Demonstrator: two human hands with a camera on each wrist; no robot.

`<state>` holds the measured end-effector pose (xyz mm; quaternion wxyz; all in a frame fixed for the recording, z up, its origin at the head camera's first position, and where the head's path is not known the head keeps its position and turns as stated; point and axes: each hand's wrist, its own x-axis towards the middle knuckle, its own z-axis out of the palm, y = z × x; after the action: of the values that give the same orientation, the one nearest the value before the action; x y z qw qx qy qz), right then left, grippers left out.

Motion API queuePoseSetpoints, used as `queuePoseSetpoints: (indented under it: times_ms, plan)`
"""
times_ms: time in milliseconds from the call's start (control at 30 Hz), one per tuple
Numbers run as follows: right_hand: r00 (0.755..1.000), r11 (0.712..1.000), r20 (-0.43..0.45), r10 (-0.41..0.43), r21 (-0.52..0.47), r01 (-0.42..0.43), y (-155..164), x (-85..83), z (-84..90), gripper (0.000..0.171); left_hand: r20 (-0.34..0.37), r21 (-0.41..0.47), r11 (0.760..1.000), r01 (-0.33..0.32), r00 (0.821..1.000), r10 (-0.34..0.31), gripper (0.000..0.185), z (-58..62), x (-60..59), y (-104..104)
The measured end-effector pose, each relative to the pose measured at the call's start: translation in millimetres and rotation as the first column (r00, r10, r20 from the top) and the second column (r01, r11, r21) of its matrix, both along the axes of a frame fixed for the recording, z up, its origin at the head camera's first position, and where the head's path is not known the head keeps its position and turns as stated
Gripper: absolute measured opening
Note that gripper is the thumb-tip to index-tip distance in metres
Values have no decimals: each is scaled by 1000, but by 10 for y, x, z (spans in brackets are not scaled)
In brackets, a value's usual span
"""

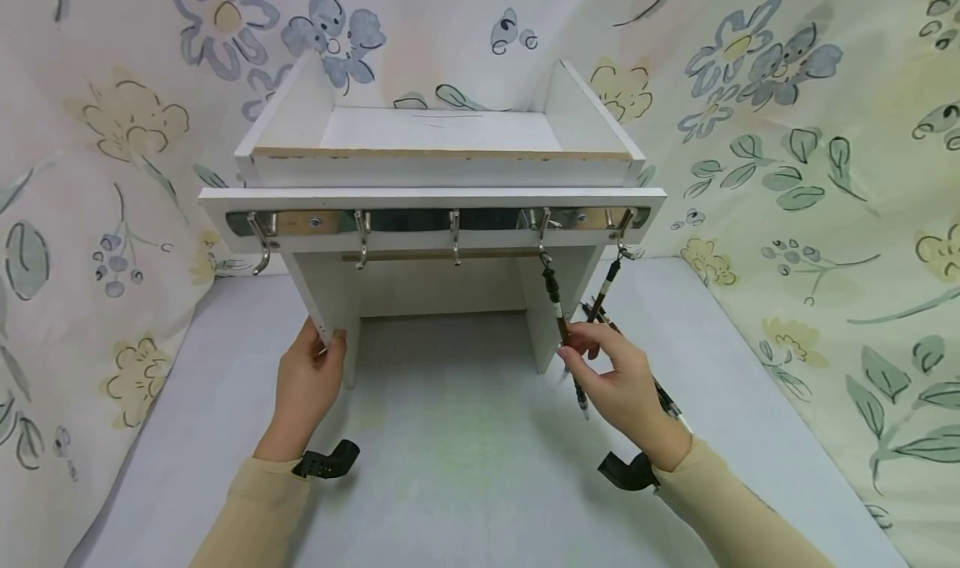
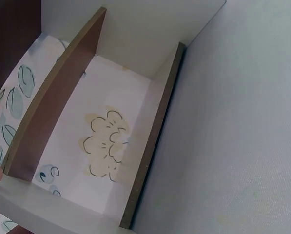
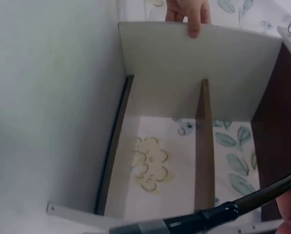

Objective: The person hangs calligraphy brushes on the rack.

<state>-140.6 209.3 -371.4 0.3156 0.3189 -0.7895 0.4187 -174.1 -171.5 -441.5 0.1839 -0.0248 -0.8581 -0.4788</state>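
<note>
A person's left hand (image 1: 306, 380) grips the front edge of the left side panel (image 1: 324, 301) of a small white hook rack (image 1: 431, 205), fingers curled round the panel with a fingertip showing over the board in the right wrist view, steadying the unit as it stands on the pale grey surface (image 1: 465, 459). Along the rack's front rail a metal strip carries five hooks (image 1: 453, 234); the three on the left hang bare, while the two at right each hold a calligraphy brush. The right hand (image 1: 611, 376) pinches the shaft of the nearer hanging brush (image 1: 558, 318) between thumb and fingers, just below the fourth hook, with the second brush (image 1: 606, 289) slanting from the fifth hook just beside it. The work appears to be at the hanging stage: the loop seems seated on its hook, so the next move likely calls for easing the pinch without setting the brush swinging. The brush is slim and dark, with a brownish shaft, black bands and a cord loop at the top. Floral cloth (image 1: 810, 151) backs the scene.
</note>
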Motion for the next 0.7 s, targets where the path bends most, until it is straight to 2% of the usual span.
queuePoseSetpoints:
  times_ms: [233,500,700]
  plan:
    - [999,1000,53,10,-10,-10,-51,-113,-287,45,-2,-5,1000,-9,1000,9,49,-5,3,-11]
    - [981,1000,195,4,-28,1,-248,-128,-358,34,-12,-2,1000,-6,1000,6,47,-16,-5,-19]
    - [975,999,220,5,-44,5,-336,-171,-377,35,-6,6,1000,4,1000,-4,47,-11,-2,-15]
